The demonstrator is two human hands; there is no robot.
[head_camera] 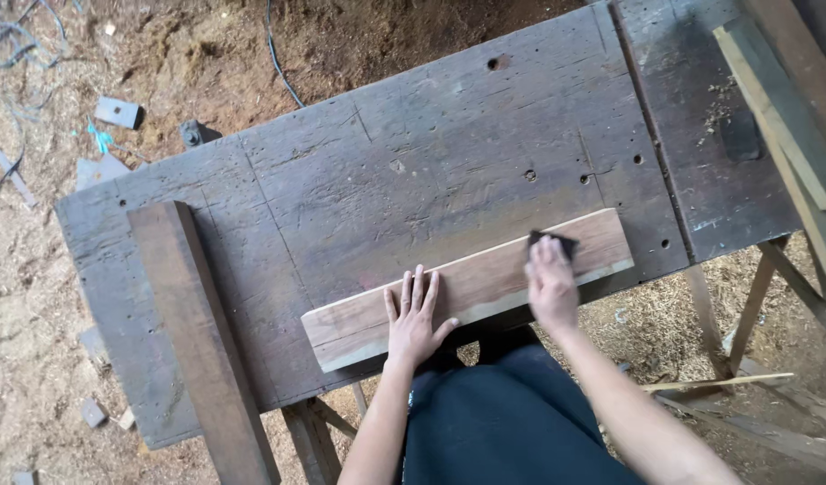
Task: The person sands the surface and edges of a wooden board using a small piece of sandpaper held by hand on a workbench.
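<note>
A light brown wooden board (pixel 485 274) lies along the near edge of a dark, worn workbench (pixel 413 162). My left hand (pixel 415 319) rests flat on the board's left half, fingers spread. My right hand (pixel 549 286) presses a small dark piece of sandpaper (pixel 557 242) onto the board's right half. Only the far tip of the sandpaper shows beyond my fingers.
A long brown plank (pixel 197 332) lies across the bench's left end and sticks out over the near edge. Pale planks (pixel 781 108) lean at the right. Sawdust, scraps and a blue cable (pixel 278 54) cover the ground; trestle legs (pixel 754 305) stand at the right.
</note>
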